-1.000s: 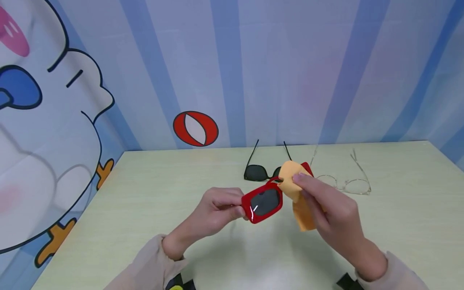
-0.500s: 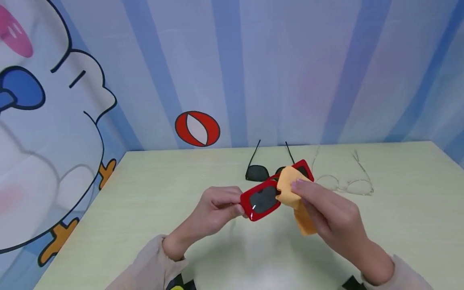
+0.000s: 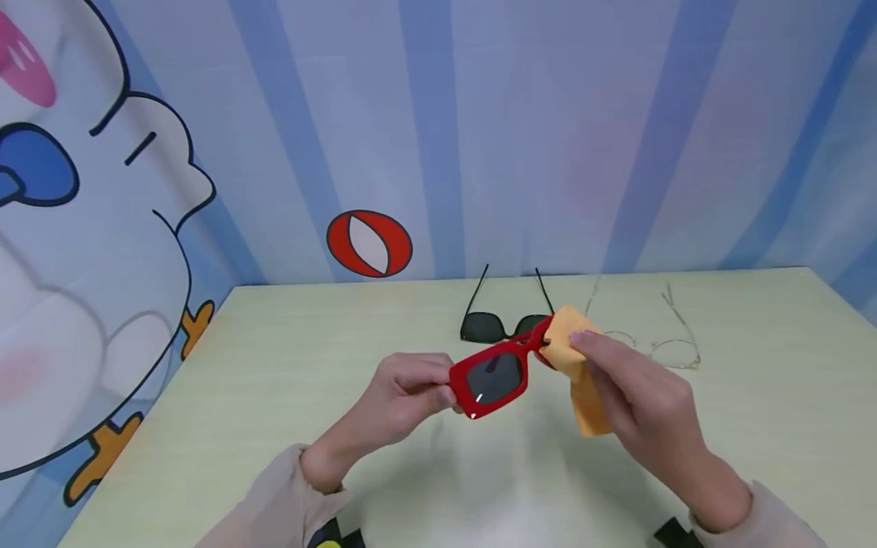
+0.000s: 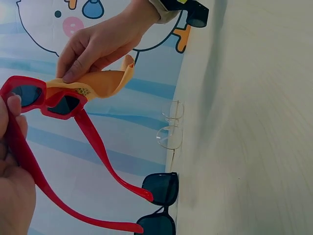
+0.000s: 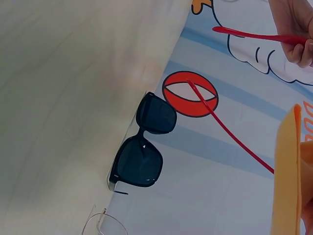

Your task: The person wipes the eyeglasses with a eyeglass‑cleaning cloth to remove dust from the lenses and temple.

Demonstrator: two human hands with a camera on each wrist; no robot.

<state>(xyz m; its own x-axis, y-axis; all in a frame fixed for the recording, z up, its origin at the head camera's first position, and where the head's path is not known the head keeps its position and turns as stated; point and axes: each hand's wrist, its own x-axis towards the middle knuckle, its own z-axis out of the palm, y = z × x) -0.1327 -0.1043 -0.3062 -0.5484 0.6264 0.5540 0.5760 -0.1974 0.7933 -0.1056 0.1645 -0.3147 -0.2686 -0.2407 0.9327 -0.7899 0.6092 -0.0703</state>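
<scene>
Left hand: pinching outer end of red frame.
Red sunglasses: held up between both grips.
Black sunglasses: beyond the grips, partly blocked by red frame.
Orange cloth: over far lens, apparently touching; contact hidden.
Right hand: pinching cloth.
Wire glasses: behind right grip, partly obscured.

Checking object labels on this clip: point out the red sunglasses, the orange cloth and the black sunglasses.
Red sunglasses [image 3: 502, 373]: head view, on the uncovered lens.
Orange cloth [image 3: 563, 350]: head view, on its upper part.
Black sunglasses [image 5: 140, 160]: right wrist view, on the lower lens.
</scene>
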